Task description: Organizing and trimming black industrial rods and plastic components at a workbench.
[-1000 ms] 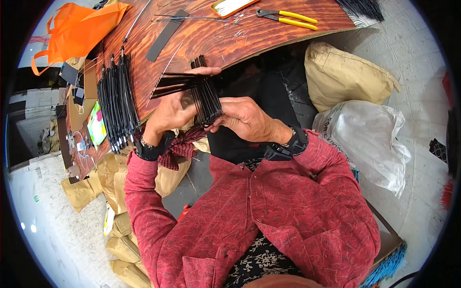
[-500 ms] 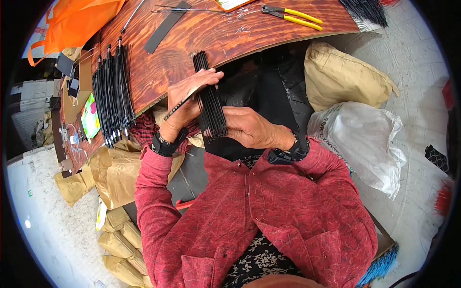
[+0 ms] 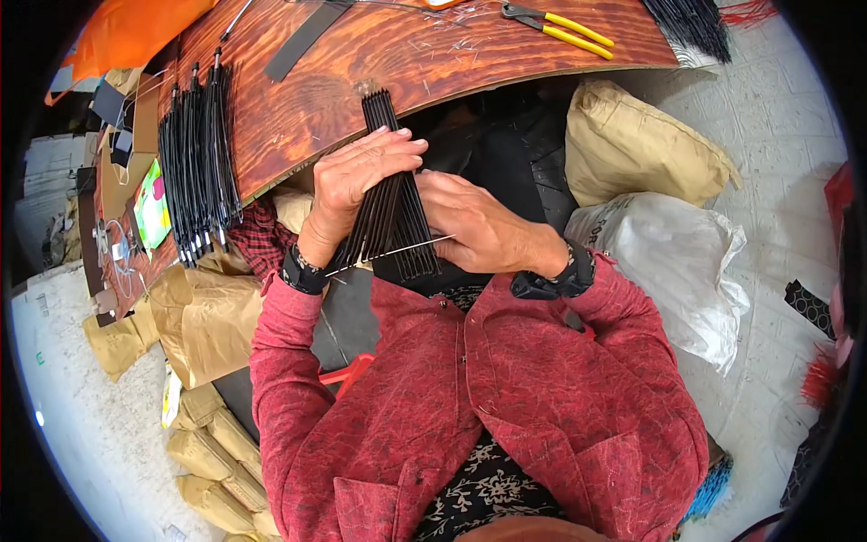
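My left hand (image 3: 357, 185) wraps over the top of a bundle of thin black rods (image 3: 395, 203) that fans out toward my chest. My right hand (image 3: 474, 226) grips the same bundle from the right side, just below the edge of the wooden table (image 3: 379, 72). The far ends of the rods rest on the table edge. One thin pale wire (image 3: 397, 253) sticks out across the lower part of the bundle. Both wrists wear black bands and the sleeves are red.
A second heap of black rods (image 3: 199, 163) lies at the table's left end. Yellow-handled pliers (image 3: 560, 25) and a flat dark strip (image 3: 302, 41) lie farther back. A tan sack (image 3: 641, 144) and a white plastic bag (image 3: 677, 262) sit at right, brown paper bags (image 3: 208, 316) at left.
The bundle has swung from a sideways fan to pointing away from me, its far ends now on the table edge. My left hand has come over its top.
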Demonstrator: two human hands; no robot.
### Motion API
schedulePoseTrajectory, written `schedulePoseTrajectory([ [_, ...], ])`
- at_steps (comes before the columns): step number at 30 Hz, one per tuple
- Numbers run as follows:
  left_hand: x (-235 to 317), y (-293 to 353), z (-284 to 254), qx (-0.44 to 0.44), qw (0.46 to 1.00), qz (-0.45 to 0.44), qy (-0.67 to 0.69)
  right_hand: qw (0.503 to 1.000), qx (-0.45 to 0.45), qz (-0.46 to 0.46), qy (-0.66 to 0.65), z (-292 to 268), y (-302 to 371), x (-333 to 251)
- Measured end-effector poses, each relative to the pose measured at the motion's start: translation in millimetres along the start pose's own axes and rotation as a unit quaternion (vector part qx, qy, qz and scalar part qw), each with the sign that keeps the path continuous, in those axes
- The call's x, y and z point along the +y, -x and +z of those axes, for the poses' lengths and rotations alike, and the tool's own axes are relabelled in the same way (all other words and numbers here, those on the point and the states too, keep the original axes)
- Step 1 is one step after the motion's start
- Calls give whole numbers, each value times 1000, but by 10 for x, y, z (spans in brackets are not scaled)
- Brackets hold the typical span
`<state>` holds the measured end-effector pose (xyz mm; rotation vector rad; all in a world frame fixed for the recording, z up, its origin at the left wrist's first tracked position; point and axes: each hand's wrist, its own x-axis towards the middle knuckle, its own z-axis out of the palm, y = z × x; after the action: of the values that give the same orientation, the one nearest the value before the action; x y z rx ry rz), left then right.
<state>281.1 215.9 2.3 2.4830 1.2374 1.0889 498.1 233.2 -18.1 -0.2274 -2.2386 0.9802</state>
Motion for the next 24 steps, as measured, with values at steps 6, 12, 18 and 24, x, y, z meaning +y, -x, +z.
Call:
schedulePoseTrajectory([
  [6,5,139,12,3,1000,6,13,966,10,171,-194,-204,-55,422],
  [12,97,327,165,-23,999,43,-14,831,90,393,-384,80,-347,785],
  [18,111,402,204,-7,999,35,-6,814,126,436,-362,210,-502,857],
  [24,119,417,201,-1,999,38,6,790,88,453,-404,123,-469,968],
])
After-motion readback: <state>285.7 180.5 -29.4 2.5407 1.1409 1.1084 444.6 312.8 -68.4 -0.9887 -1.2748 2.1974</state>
